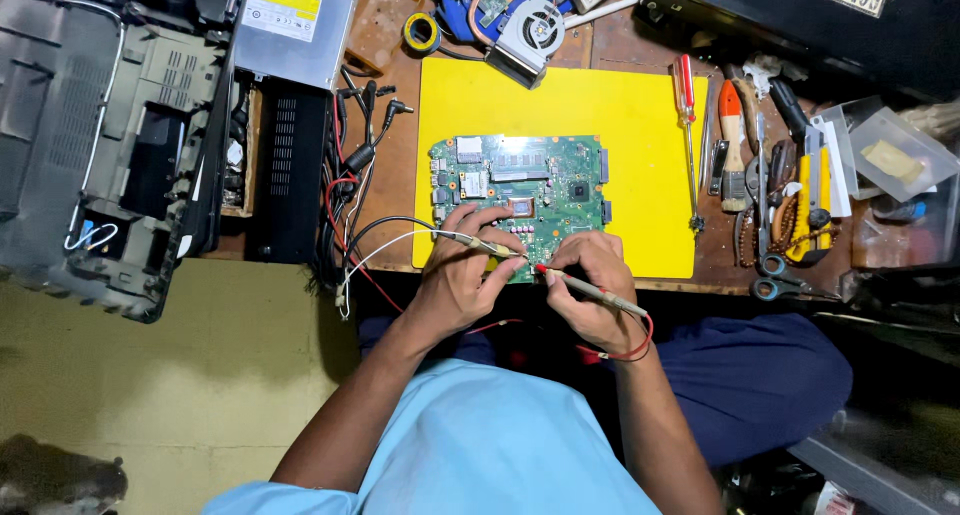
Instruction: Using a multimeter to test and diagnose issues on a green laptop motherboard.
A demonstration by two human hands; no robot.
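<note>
A green circuit board (520, 190) lies on a yellow mat (600, 115) on the wooden bench. My left hand (460, 275) pinches a thin probe (480, 243) with a black and white lead, its tip down at the board's near edge. My right hand (595, 290) grips a red-tipped probe (585, 285) with a red lead, its tip just beside the other. Both hands rest close together over the board's front edge.
An opened laptop shell (110, 145) and a silver drive (295, 25) sit at the left. A cooling fan (535, 30) lies behind the mat. Screwdrivers (685, 105), scissors (775, 275) and several other tools crowd the right. Loose cables (350, 175) hang left of the mat.
</note>
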